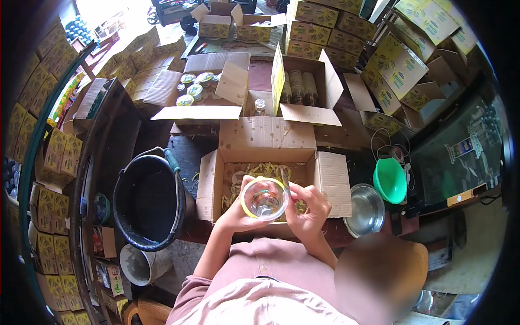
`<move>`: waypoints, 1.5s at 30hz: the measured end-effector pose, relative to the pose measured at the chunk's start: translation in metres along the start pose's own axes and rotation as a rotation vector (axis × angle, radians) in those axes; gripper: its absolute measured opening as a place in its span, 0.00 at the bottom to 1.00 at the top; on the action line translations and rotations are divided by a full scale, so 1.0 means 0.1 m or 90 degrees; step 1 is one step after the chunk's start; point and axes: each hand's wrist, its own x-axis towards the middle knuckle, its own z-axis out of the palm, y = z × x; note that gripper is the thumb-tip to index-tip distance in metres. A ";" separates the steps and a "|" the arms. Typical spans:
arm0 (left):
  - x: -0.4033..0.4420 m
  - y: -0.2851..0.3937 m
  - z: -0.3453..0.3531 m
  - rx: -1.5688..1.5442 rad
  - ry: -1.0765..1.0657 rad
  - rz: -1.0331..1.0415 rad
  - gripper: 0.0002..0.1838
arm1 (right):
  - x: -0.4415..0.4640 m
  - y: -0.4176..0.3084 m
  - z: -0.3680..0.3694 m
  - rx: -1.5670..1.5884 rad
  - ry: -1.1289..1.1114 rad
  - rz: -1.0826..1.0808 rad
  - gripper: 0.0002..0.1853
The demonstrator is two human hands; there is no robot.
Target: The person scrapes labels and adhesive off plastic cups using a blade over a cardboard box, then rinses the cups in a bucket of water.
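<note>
My left hand is wrapped round a clear jar, whose round mouth with a yellowish rim faces up toward me. At the jar's right edge, my right hand has its thumb and fingers pinched on a thin, dark, blade-like piece that touches the rim. Both hands are over an open cardboard box with yellow-green strips scattered inside it. Part of the box's contents is hidden by the jar and my hands.
A black bucket stands left, above a white bucket. At right are a metal bowl and a green bowl. Behind, open boxes hold lidded tubs and stacked cups. A small jar stands between them.
</note>
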 end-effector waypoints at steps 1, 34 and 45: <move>0.01 0.00 0.00 0.023 -0.016 0.002 0.40 | 0.00 0.02 0.01 -0.002 0.000 0.000 0.16; 0.11 0.07 -0.06 -0.128 -0.009 -0.106 0.37 | 0.15 0.21 0.04 0.047 -0.039 0.031 0.14; 0.05 0.03 -0.13 -0.120 0.022 -0.067 0.42 | 0.09 0.26 -0.06 0.141 -0.041 0.083 0.15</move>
